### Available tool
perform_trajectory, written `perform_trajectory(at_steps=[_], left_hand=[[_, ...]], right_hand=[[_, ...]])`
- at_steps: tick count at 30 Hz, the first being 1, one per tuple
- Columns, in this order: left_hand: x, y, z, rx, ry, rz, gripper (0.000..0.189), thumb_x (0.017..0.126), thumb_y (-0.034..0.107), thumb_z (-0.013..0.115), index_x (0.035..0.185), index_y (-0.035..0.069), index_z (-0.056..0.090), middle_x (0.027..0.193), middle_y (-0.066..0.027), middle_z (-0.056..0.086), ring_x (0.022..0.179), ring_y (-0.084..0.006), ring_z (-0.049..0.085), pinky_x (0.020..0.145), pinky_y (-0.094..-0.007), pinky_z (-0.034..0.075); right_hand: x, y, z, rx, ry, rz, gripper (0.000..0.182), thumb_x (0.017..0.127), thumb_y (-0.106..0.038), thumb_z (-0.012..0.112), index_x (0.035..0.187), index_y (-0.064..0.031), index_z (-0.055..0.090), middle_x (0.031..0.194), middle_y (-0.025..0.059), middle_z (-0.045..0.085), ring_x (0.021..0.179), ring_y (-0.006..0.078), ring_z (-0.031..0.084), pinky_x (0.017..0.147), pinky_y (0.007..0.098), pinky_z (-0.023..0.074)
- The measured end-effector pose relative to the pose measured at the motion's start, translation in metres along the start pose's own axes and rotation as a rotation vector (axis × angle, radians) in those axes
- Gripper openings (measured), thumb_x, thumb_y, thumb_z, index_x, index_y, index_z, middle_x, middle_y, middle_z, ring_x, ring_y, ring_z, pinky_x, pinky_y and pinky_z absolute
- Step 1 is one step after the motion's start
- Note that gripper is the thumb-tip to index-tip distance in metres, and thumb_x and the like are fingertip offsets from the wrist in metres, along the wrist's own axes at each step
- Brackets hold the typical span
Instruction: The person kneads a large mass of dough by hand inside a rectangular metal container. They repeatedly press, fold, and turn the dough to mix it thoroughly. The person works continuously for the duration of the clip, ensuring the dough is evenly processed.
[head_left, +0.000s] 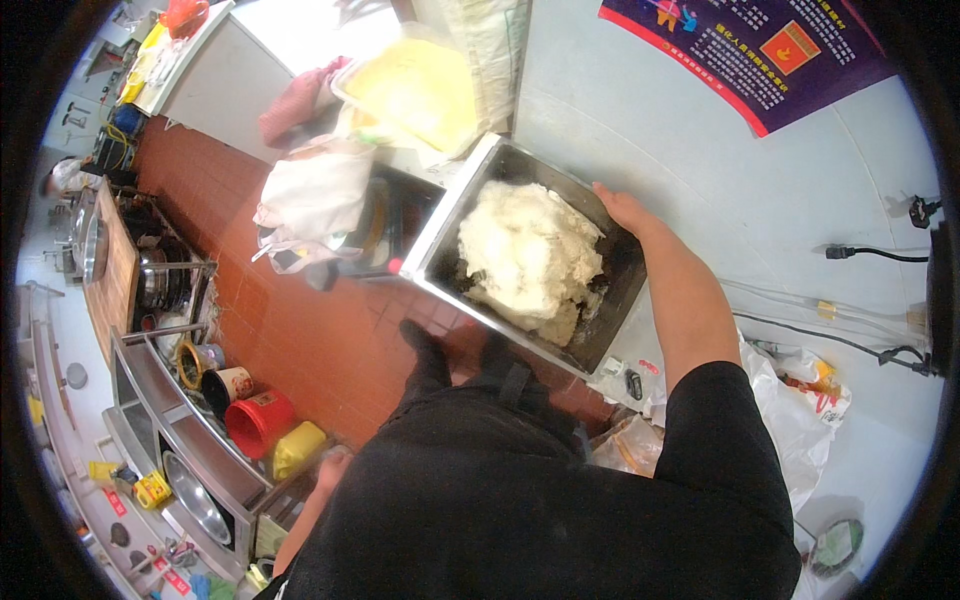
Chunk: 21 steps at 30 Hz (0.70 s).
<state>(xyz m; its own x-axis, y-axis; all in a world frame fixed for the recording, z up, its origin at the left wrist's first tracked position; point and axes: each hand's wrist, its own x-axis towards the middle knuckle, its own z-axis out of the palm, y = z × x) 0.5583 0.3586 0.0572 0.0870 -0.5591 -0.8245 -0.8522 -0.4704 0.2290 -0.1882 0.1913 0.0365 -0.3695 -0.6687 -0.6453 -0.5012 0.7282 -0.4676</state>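
A deep rectangular metal trough (620, 319) stands in front of me, turned at an angle. A large rough mass of pale dough (529, 251) lies in it, with loose bits and white flour at its lower right side. My right hand (624, 208) is at the trough's right-hand rim, near the wall. Its fingers are largely hidden, so a grip on the rim cannot be made out. My left hand (334, 466) hangs low at my side, partly covered by my dark clothing, close to a yellow container (298, 450). What its fingers do is not visible.
A pale cloth (311, 191) and a tub with yellow contents (412, 90) are beyond the trough. The wall (637, 142) borders its right side. Buckets, including a red one (260, 424), stand by a metal counter (202, 442) on the left. Plastic bags (787, 427) lie to the right.
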Motion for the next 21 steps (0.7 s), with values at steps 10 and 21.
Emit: perform_trajectory(at_steps=[10,21], left_hand=[[0.02,-0.028,0.004,0.039,0.002,0.244,0.024,0.088,0.021,0.054,0.082,0.0,0.065,0.083,-0.0125,0.065,0.085,-0.0242,0.063,0.077,-0.0342,0.047],[0.027,-0.037,0.004,-0.068,-0.027,0.359,0.021,0.087,0.012,0.052,0.074,0.0,0.062,0.079,-0.0115,0.064,0.079,-0.0245,0.062,0.073,-0.0344,0.047]], right_hand=[[-0.039,-0.03,-0.001,0.052,0.016,-0.04,0.094,0.089,-0.071,0.031,0.128,0.0118,0.048,0.138,0.0288,0.043,0.131,0.0379,0.04,0.108,0.0421,0.03],[-0.015,-0.012,0.004,0.066,0.026,-0.076,0.091,0.089,-0.07,0.032,0.125,0.0118,0.051,0.133,0.0307,0.047,0.128,0.04,0.043,0.106,0.0424,0.0326]])
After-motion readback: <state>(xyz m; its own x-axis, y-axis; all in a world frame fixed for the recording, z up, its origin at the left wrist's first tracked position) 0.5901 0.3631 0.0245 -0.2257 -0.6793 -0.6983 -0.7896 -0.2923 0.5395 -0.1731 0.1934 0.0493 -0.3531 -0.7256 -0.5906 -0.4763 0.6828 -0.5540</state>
